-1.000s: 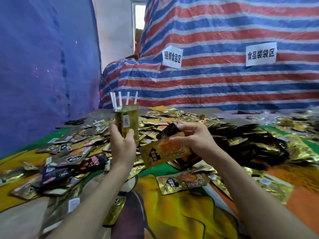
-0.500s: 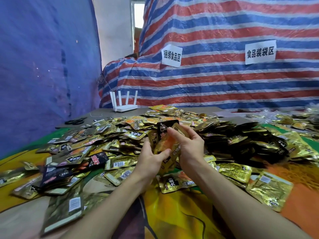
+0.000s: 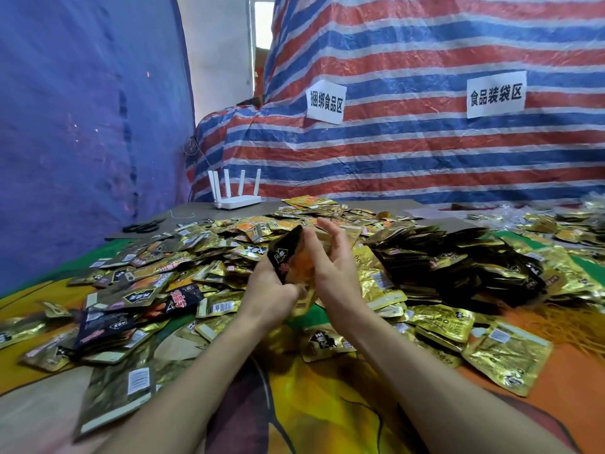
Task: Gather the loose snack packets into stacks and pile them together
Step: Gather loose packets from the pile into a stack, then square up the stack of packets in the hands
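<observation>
- A stack of black-and-orange foil snack packets [image 3: 287, 257] was gripped by the left hand [image 3: 270, 291].
- The right hand [image 3: 332, 262] was held straight-fingered just beside it.
- Behind the 2 hands, gold foil packets [image 3: 248, 226] were heaped.

Router [image 3: 236, 200] behind packet pile [image 3: 327, 244]

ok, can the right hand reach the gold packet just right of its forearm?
Probably yes. The right hand is open, only touching the stack the left hand grips; the gold packet lies uncovered on top, nothing between.
</observation>
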### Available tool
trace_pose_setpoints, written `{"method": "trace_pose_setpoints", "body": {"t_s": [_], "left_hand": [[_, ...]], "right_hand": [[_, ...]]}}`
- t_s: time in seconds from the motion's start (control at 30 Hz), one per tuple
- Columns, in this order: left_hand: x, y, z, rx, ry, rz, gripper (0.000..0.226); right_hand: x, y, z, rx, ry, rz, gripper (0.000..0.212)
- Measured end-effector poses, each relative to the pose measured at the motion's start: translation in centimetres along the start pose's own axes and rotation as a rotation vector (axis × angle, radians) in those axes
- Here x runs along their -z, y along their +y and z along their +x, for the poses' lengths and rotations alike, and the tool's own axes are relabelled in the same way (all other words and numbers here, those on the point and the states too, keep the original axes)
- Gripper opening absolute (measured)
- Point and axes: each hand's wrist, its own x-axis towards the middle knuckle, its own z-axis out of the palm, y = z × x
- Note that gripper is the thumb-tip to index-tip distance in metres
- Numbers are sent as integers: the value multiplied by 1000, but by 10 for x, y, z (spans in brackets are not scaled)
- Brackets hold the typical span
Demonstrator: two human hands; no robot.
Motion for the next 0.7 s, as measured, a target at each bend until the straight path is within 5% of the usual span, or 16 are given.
{"method": "trace_pose_setpoints", "body": {"t_s": [0.07, 0.23, 0.33, 0.47, 0.6, 0.7], "left_hand": [[3, -3, -1, -27, 48, 22, 46], [4, -8, 1, 17, 118, -178, 52], [7, -11, 5, -5, 145, -172, 38], [8, -19, 3, -54, 8, -202, 34], [10, -28, 4, -34, -67, -216, 26], [5, -27, 3, -151, -39, -156, 46]], "right_hand": [[-9, 4, -1, -112, -92, 87, 26], [-18, 13, -2, -271, -105, 117, 27], [-18, 19, -3, -306, -119, 66, 16], [-19, 16, -3, -318, -62, 56, 48], [-11, 17, -1, -357, -107, 117, 44], [-11, 20, 0, -369, -110, 121, 50]]}}
